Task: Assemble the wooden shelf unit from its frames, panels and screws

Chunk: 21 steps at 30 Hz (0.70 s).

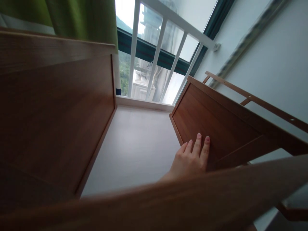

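My left hand [192,158] reaches past a wooden bar, its fingers stretched out and slightly apart. The fingertips rest against, or very close to, the reddish-brown wooden panel [216,123] on the right; exact contact is hard to judge. Nothing shows in its grasp, and its thumb is out of sight. In the foreground the blurred wooden bar [154,205] crosses the view and hides the forearm. My right hand cannot be seen; a small skin-coloured patch at the bottom edge is too little to identify.
A large wooden panel [55,122] stands on the left, with a pale flat surface [130,144] between the panels. Behind are a white railing [156,53], a window and a green curtain [81,19]. A thin drilled wooden rail [264,104] runs along the right panel's top.
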Available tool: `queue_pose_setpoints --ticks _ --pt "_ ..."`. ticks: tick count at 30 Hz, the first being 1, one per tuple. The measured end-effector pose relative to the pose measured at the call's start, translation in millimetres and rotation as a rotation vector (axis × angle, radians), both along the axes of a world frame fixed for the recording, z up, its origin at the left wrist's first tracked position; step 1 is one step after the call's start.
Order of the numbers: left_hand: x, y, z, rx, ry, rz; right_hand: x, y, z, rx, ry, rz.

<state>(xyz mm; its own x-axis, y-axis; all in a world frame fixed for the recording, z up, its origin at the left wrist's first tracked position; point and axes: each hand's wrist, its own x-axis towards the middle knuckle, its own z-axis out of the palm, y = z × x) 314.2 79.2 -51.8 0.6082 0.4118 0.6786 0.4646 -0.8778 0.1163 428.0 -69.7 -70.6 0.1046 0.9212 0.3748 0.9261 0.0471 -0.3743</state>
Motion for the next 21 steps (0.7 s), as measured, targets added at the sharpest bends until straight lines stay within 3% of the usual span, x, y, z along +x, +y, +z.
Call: queue_pose_setpoints --ticks 8,14,21 --pt "5.2 -4.8 -4.9 -0.030 0.011 0.008 -1.9 2.6 0.2 -0.028 0.028 -0.047" --pt "15.6 -27.3 -1.9 -0.313 0.068 0.059 5.9 1.3 -0.1 -0.094 0.033 -0.045" --pt "-16.6 -27.9 14.4 -0.296 0.269 -0.165 18.0 -1.3 -9.3 -0.180 0.013 0.003"
